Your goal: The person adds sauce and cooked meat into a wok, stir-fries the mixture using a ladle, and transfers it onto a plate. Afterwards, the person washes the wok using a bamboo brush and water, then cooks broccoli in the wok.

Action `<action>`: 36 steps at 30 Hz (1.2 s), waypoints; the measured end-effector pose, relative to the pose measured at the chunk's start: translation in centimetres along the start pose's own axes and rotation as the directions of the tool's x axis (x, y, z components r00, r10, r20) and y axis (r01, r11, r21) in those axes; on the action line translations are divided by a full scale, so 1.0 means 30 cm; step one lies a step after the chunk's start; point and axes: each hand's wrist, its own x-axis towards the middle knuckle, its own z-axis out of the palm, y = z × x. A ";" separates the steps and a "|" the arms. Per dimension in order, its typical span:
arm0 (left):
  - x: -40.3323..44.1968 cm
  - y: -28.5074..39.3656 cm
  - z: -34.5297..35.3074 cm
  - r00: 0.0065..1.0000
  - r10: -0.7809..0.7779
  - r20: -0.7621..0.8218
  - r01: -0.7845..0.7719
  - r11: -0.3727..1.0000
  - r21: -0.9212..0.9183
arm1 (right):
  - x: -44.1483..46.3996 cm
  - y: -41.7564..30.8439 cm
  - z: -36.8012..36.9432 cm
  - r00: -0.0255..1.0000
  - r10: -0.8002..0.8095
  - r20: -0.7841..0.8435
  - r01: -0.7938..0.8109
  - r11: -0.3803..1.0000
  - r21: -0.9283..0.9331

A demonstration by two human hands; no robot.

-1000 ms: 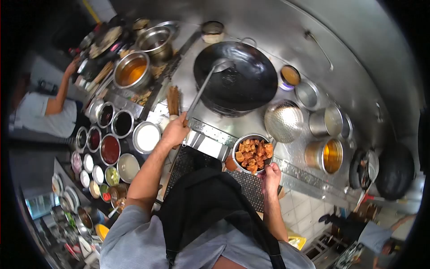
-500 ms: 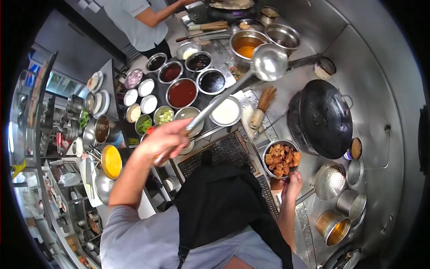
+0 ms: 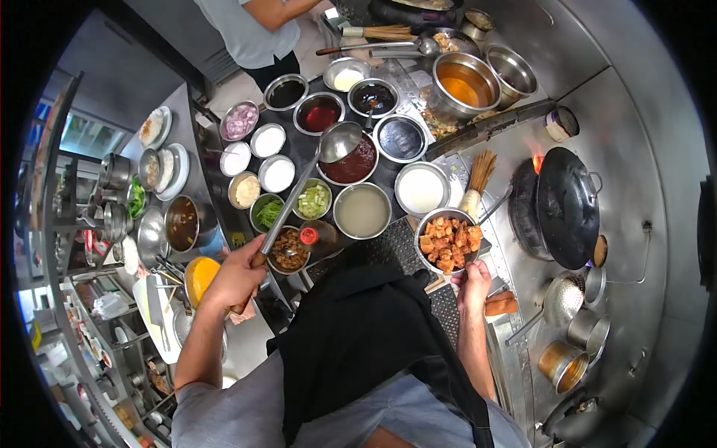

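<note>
Ladle (image 3: 298,187), likely rigid and head-heavy, suits near-end holding: left hand (image 3: 237,276) clasps there; right hand (image 3: 474,285) grasps metal bowl (image 3: 417,246).

My head-worn camera is looking forward and steeply down, catching my apron (image 3: 358,328) close at six o'clock, my left hand (image 3: 237,278) at eight, my right hand (image 3: 475,285) at four, and the wok (image 3: 572,210) farther off toward three.
</note>
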 end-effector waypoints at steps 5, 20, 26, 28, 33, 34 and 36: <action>0.058 -0.108 -0.026 0.996 0.049 0.070 -0.044 0.997 -0.067 | -0.040 0.004 0.081 1.000 0.016 -0.025 -0.018 0.998 -0.063; -0.002 -0.137 -0.114 0.948 -0.010 0.319 0.277 0.519 -0.809 | -0.002 0.013 0.206 1.000 0.015 -0.013 -0.016 0.994 -0.105; -0.033 -0.133 -0.121 0.954 -0.003 0.300 0.261 0.501 -0.825 | 0.116 0.043 0.334 0.998 -0.032 0.046 0.037 0.993 -0.110; -0.045 -0.129 -0.127 0.955 0.010 0.297 0.254 0.488 -0.835 | 0.161 0.055 0.408 0.996 -0.047 0.071 0.054 0.995 -0.089; -0.106 -0.055 -0.150 0.950 0.050 0.309 0.238 0.526 -0.816 | 0.324 0.113 0.563 0.987 -0.011 0.161 0.028 0.994 -0.101; -0.126 -0.022 -0.150 0.963 -0.004 0.271 0.226 0.565 -0.794 | 0.336 0.107 0.597 0.986 0.013 0.169 0.002 0.996 -0.084; -0.143 0.030 -0.145 0.961 0.018 0.277 0.207 0.615 -0.761 | 0.402 0.130 0.630 0.969 0.086 0.230 -0.081 0.996 -0.028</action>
